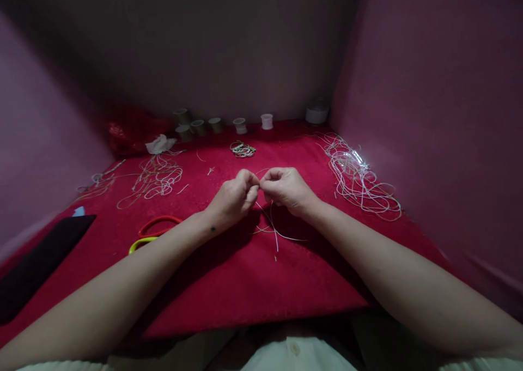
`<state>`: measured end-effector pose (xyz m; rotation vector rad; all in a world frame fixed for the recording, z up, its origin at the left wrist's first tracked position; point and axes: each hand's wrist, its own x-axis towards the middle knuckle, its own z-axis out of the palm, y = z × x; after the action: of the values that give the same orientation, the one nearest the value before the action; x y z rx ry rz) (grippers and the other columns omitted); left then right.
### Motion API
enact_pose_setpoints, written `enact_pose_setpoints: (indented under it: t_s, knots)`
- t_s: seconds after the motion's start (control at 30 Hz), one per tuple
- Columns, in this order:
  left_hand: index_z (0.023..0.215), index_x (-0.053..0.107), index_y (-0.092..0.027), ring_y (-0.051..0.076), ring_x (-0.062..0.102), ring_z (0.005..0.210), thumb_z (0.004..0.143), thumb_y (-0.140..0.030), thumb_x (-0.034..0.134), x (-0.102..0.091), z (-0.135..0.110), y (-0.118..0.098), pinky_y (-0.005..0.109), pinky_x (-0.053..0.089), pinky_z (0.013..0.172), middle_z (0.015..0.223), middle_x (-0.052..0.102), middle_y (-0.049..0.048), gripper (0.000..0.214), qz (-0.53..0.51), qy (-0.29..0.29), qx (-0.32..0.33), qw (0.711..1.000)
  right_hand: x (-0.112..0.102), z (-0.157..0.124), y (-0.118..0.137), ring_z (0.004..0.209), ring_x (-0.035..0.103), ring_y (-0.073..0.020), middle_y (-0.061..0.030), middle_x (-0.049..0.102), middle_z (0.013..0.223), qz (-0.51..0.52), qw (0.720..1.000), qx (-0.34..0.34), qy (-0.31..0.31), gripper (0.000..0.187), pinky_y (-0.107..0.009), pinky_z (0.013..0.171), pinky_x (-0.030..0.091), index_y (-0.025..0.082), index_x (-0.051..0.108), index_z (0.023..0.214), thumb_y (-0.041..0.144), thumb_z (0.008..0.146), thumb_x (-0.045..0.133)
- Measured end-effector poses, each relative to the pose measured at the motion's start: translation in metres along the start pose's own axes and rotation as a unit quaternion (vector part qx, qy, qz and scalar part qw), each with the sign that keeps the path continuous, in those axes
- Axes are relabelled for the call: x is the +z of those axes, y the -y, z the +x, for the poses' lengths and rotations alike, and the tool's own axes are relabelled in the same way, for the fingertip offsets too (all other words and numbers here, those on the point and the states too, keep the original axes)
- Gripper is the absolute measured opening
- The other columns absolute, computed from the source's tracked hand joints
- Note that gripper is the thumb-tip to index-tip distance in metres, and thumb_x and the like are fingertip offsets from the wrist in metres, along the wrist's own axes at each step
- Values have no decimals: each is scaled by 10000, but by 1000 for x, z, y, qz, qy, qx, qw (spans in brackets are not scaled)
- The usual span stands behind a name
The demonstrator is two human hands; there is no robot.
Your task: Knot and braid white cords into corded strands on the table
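A: Surface?
B: Table covered in red cloth [229,300].
A: Left hand [233,198]?
B: Thumb and index pinch the thin white cord [274,229].
A: Cord position?
B: Between and below both hands, about equally near; loose ends run toward the body, one bending right.
A: Right hand [287,190]?
B: Pinching likewise, fingertips close against the left's; exact contact is too small to tell.
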<state>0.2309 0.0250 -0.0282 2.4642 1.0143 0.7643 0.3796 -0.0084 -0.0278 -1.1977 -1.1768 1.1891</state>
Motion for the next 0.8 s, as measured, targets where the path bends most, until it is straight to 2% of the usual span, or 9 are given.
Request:
enact_pose_setpoints:
  t_s: [0.13, 0.23, 0.4, 0.53, 0.63, 0.8]
  knots:
    - [997, 426, -187, 80, 449, 324, 844, -224, 438, 0, 0, -5, 163, 334, 348, 454, 478, -94, 159, -179, 51, -92, 978, 1, 0, -3, 356, 336, -24, 56, 468, 424, 59, 998, -6, -7, 98, -178, 363, 233, 154, 489, 571, 150, 654, 542]
    - [971, 432, -188, 75, 431, 302, 850, -233, 446, 1, 0, -10, 150, 314, 302, 452, 477, -89, 130, -265, 63, -140, 952, 2, 0, -4, 334, 323, -27, 59, 484, 433, 94, 996, 3, -14, 75, -177, 339, 211, 161, 489, 625, 164, 686, 532]
    - [890, 465, -168, 82, 479, 337, 827, -215, 494, -2, 1, -17, 167, 366, 303, 519, 536, -49, 85, -333, 63, -171, 925, 3, 0, -5, 318, 326, -33, 65, 497, 442, 125, 992, 11, -4, 50, -173, 326, 194, 177, 473, 697, 155, 725, 509]
    - [839, 524, -154, 71, 504, 382, 814, -287, 553, -4, 1, -21, 168, 385, 308, 625, 569, -19, 138, -392, 73, -199, 895, 4, 0, -6, 322, 358, -45, 65, 503, 442, 163, 986, 15, 12, 61, -168, 326, 194, 187, 462, 734, 133, 728, 489]
    - [787, 549, -148, 59, 486, 384, 811, -339, 567, -4, 1, -22, 155, 364, 293, 623, 562, -18, 194, -433, 74, -221, 871, 6, -1, -7, 329, 382, -52, 57, 523, 444, 170, 985, 18, 13, 68, -163, 327, 198, 190, 464, 753, 132, 724, 488]
    - [731, 536, -145, 54, 446, 344, 800, -287, 578, -2, 1, -20, 157, 331, 264, 581, 559, -25, 163, -452, 57, -236, 858, 8, -1, -8, 307, 348, -46, 56, 537, 446, 178, 984, 19, 8, 73, -158, 318, 192, 190, 465, 769, 140, 719, 482]
